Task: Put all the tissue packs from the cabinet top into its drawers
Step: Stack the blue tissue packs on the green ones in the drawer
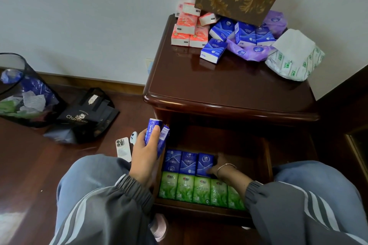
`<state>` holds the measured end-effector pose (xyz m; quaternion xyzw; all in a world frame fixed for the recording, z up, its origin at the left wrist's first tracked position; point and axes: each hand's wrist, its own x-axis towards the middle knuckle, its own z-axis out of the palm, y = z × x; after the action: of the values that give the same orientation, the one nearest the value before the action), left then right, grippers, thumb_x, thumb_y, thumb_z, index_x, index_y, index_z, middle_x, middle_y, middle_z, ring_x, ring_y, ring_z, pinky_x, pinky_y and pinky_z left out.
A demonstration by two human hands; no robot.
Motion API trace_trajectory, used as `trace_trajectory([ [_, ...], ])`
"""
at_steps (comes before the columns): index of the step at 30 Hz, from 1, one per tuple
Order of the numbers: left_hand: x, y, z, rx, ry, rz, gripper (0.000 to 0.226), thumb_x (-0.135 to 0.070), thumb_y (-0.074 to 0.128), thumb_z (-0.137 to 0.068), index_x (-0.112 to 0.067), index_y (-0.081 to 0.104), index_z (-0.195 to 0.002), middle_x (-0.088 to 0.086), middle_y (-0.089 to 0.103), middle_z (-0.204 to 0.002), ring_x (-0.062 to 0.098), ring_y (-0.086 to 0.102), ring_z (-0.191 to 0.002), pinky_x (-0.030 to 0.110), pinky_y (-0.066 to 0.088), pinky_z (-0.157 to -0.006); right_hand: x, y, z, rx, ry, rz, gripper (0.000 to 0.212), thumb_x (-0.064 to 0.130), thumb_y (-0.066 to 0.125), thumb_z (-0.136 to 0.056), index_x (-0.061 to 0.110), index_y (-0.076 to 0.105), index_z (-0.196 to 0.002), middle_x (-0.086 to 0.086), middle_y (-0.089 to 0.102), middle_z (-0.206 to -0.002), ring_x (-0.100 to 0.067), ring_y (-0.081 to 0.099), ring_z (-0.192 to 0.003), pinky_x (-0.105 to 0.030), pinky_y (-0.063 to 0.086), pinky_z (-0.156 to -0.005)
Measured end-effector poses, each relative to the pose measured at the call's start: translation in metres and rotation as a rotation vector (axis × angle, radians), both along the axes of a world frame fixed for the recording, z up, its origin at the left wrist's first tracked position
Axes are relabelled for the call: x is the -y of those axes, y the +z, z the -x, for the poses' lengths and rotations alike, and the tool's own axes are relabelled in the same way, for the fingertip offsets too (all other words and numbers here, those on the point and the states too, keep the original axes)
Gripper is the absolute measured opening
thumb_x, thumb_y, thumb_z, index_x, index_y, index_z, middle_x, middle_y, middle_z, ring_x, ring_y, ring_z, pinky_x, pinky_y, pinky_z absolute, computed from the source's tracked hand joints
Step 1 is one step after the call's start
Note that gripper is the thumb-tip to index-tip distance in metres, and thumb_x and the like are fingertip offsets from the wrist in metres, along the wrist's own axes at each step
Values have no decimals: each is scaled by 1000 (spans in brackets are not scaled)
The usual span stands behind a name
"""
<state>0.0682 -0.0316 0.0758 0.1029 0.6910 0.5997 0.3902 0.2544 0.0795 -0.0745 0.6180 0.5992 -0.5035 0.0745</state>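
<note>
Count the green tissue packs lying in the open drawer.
5 show, in one front row of the drawer. The right sleeve may hide more.

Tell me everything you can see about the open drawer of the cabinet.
The open drawer is dark glossy wood, pulled out toward the person from under the cabinet top. A front row of green tissue packs stands upright; behind it are three blue tissue packs at the left. The rest is bare. The right hand reaches in, touching the rightmost blue pack. The left hand holds more blue packs beside its left edge.
</note>
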Motion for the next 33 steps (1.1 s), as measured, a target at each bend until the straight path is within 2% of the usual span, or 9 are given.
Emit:
trace_trajectory([
  [2,0,0,0,-6,-4,4,13,-41,51,-95,-29,58,-98,-1,68,-100,9,65,-86,18,50,-62,-10,0,0,-44,9,-91,88,14,72,-78,14,18,-148,-13,38,-147,-29,42,-131,-34,39,-105],
  [4,0,0,-1,0,2,-5,12,-39,51,-95,-29,58,-98,0,68,-101,11,65,-87,18,51,-61,-13,1,0,-70,131,-157,73,18,64,-86,15,25,-147,-9,33,-151,-25,34,-137,-31,31,-111],
  [10,-2,-4,-2,10,13,-18,17,-36,53,-95,-24,60,-104,1,68,-100,3,64,-75,8,47,-50,-7,-13,-2,-32,358,-154,51,16,52,-92,15,39,-141,-9,40,-144,-23,40,-132,-24,31,-105],
  [16,-5,-15,-3,-21,-27,24,31,-39,55,-93,-18,61,-114,-3,67,-92,-10,61,-60,7,43,-46,-8,-26,-9,-172,256,-142,49,3,51,-90,18,46,-136,-10,43,-139,-25,44,-128,-38,37,-109],
  [20,-6,-19,-5,-15,-49,30,31,-39,56,-93,-17,62,-113,-2,68,-90,-9,63,-59,8,44,-46,-6,-34,-12,-279,53,-71,57,-2,59,-86,22,44,-135,-9,49,-138,-21,56,-111,-32,51,-92],
  [27,-8,-21,-11,51,-91,1,29,-36,57,-93,-16,62,-115,0,70,-93,-4,66,-66,11,48,-51,-4,-15,0,-226,31,-60,65,22,63,-88,19,31,-144,-6,36,-148,-24,38,-135,-35,36,-109],
  [29,-8,-23,-11,58,-126,1,30,-39,56,-93,-19,61,-115,3,71,-100,2,68,-75,16,52,-59,-4,4,11,-287,-72,-98,48,21,63,-88,15,47,-132,-8,47,-138,-24,44,-129,-35,40,-105],
  [32,-8,-27,-15,10,-211,4,34,-40,56,-92,-22,57,-121,3,68,-105,8,66,-83,23,54,-71,-3,50,25,-429,-188,-70,5,26,64,-87,27,65,-91,-1,66,-103,-19,61,-100,-25,50,-80],
  [33,-9,-28,-16,2,-224,-7,35,-39,56,-92,-23,55,-122,2,67,-105,7,67,-81,23,55,-70,-4,67,26,-437,-182,-111,4,29,63,-87,28,65,-84,3,67,-95,-14,62,-92,-20,48,-72],
])
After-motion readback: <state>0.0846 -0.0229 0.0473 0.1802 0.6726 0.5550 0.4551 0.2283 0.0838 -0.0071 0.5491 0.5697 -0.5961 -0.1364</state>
